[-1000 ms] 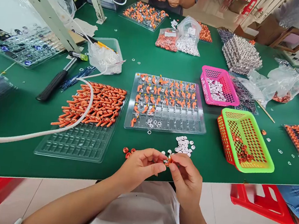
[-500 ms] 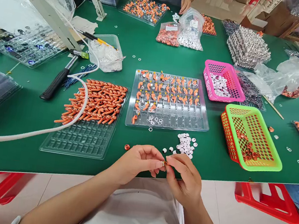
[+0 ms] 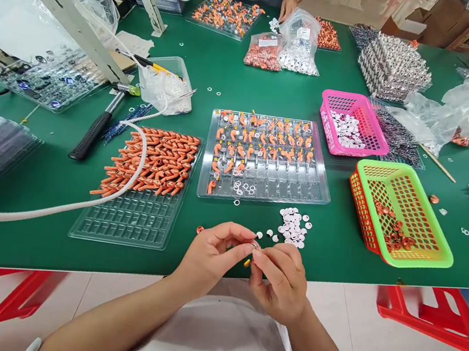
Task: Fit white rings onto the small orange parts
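Note:
My left hand [image 3: 216, 253] and my right hand [image 3: 283, 280] meet at the table's near edge, thumbs and fingers pinched together. Between their fingertips is a small part with a yellow end [image 3: 247, 263], mostly covered by the fingers. Just beyond my right hand lies a loose pile of white round pieces [image 3: 293, 227]. A small orange piece [image 3: 200, 230] rests beside my left hand. Ahead stands a clear compartment tray [image 3: 301, 191], its upper rows filled with orange hook-shaped parts; thin white rings [image 3: 244, 188] lie in its lower area.
To the left are a tray [image 3: 123, 218] of orange stemmed parts [image 3: 154, 159], a white cable [image 3: 97, 202] and a hammer [image 3: 93, 134]. On the right stand a pink basket [image 3: 352, 152] and a green basket [image 3: 422, 260]. Across the table, a person's hands [image 3: 289, 4] are near plastic bags [image 3: 299, 40].
My hands have shifted slightly, and the right fingers now curl further over the small part. Its yellow end now shows below the fingertips. The view has turned slightly.

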`<state>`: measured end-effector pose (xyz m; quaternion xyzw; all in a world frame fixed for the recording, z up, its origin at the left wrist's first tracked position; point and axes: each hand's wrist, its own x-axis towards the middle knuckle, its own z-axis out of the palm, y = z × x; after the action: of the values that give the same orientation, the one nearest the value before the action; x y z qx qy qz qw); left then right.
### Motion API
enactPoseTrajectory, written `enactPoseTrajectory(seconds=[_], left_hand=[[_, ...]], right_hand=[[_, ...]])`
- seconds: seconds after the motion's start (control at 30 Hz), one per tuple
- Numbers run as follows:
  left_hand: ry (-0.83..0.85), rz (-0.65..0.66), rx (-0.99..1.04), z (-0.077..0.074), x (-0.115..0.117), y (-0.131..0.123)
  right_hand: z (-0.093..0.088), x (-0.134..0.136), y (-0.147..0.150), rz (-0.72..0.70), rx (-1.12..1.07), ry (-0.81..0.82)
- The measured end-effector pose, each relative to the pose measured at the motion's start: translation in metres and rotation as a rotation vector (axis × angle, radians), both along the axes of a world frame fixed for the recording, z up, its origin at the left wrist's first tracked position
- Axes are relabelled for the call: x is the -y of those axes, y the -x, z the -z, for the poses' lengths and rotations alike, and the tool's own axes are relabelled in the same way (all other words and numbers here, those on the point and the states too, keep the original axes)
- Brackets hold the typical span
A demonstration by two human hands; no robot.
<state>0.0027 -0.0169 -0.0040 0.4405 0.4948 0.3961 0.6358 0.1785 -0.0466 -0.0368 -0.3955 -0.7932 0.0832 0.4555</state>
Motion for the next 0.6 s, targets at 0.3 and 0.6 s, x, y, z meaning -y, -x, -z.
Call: enactPoseTrajectory(seconds=[0.3,0.6], left_hand=[[-0.695,0.096,-0.306,-0.006,0.01,0.001],[-1.05,0.019,-0.5,0.003,0.015,0.002]], right_hand=[[-0.02,0.0,-0.001,-0.045,-0.338,0.467],[-0.018,0.002,0.004,-0.08,-0.406,0.582]])
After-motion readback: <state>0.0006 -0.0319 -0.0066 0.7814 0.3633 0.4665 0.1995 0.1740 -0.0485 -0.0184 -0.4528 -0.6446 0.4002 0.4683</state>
